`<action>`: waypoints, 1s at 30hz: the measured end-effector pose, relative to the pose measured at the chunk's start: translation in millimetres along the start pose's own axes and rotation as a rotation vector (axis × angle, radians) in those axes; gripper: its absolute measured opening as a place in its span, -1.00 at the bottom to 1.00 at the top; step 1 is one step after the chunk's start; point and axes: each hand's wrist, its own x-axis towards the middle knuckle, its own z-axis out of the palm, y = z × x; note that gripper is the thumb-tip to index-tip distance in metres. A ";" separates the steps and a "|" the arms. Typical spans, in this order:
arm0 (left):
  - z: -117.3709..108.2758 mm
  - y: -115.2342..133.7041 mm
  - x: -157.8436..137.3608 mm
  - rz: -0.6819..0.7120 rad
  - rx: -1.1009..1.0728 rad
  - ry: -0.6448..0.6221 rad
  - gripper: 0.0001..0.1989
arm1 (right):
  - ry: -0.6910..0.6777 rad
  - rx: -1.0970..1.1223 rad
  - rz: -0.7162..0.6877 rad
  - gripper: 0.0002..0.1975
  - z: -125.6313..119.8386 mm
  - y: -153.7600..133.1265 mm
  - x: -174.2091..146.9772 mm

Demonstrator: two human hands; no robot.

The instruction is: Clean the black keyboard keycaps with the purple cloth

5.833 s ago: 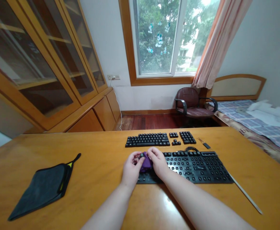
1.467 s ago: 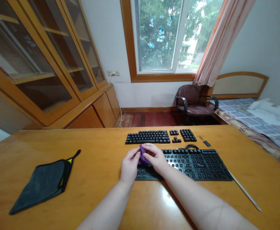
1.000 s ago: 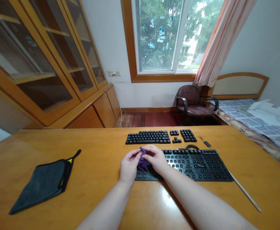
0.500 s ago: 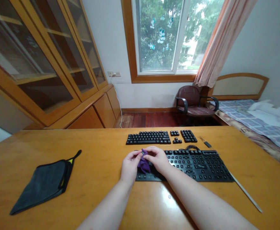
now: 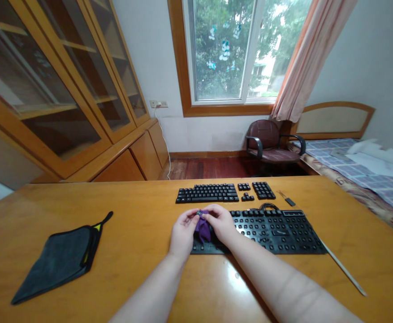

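My left hand [image 5: 182, 233] and my right hand [image 5: 221, 223] meet over the left end of a black keyboard base [image 5: 300, 235], which shows rows of bare key posts. Both hands are closed, thumbs and fingertips pinching a purple cloth [image 5: 203, 229] between them. The cloth's loose part hangs down over the base. A small dark thing with a greenish glint shows at the fingertips by the top of the cloth, too small to name. My hands and the cloth hide part of the base's left side.
Black keycaps [image 5: 208, 193] lie grouped in keyboard layout behind the base. A small dark tool with wire prongs [image 5: 289, 202] rests to their right. A thin pale stick [image 5: 346, 271] lies at the base's right. A folded grey cloth [image 5: 57, 255] with black edging is on the table's left.
My fingers have shifted slightly on the purple cloth, and its hanging part has changed shape. The whole view has moved a little; things on the table lie as before.
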 end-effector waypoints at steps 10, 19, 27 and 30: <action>0.6 -2.9 1.1 0.031 0.047 0.027 -0.67 | 0.006 0.164 -0.012 -0.87 -0.8 -4.0 -0.6; -9.0 -1.8 -3.1 0.246 0.478 -0.001 -0.82 | -0.088 0.185 0.203 -0.74 4.3 -1.4 -0.1; -8.8 -2.1 -1.9 0.226 0.527 0.001 -0.81 | -0.076 0.193 0.247 -0.76 1.0 -5.2 2.4; -9.6 -3.4 -0.7 0.214 0.513 0.009 -0.81 | -0.087 0.192 0.225 -0.77 2.0 -5.2 0.6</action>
